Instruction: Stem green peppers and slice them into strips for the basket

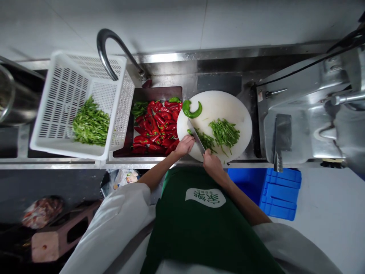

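Note:
On a round white cutting board [241, 112], my right hand [212, 163] grips a kitchen knife [196, 136] by its handle, the blade slanting up and left. My left hand [186, 145] is closed beside the blade, fingers curled over what looks like a green pepper; only a small green part shows. A whole curved green pepper [192, 110] lies at the board's upper left. Right of the blade are cut green strips [207, 140], partly behind the knife, and a larger pile of green strips [224, 132].
Left of the board, a sink [182, 91] holds many red peppers [156, 125] under a curved faucet [107, 49]. A white basket [42, 129] with cut green strips [90, 122] stands further left. At right, a cleaver [282, 133] lies over a metal basin; a blue crate [281, 194] sits below.

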`<action>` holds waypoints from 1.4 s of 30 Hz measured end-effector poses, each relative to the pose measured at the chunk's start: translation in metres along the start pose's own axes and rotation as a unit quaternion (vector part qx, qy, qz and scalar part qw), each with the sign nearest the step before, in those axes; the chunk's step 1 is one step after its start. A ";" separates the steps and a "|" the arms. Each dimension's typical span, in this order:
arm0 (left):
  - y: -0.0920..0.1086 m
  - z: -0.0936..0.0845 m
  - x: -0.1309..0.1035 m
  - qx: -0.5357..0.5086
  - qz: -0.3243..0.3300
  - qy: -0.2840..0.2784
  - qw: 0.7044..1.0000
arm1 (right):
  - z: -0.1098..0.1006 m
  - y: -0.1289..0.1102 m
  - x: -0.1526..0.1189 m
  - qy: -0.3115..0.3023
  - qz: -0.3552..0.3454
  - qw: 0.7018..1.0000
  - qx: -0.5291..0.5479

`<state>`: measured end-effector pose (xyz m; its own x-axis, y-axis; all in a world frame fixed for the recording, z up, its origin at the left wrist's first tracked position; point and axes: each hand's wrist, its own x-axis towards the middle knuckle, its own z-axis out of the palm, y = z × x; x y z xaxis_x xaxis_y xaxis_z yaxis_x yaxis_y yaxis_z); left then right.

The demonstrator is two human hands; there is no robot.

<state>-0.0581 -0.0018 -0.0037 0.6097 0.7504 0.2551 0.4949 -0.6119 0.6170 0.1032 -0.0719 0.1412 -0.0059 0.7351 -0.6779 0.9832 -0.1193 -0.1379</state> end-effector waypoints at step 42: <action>-0.010 -0.012 0.011 0.000 -0.059 0.124 0.991 | -0.009 0.019 0.003 0.019 -0.007 1.000 0.011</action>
<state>-0.0639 0.0157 0.0021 0.3775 0.8546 0.3566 0.5527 -0.5169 0.6537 0.1236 -0.0662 0.1427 -0.0118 0.7615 -0.6480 0.9789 -0.1233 -0.1628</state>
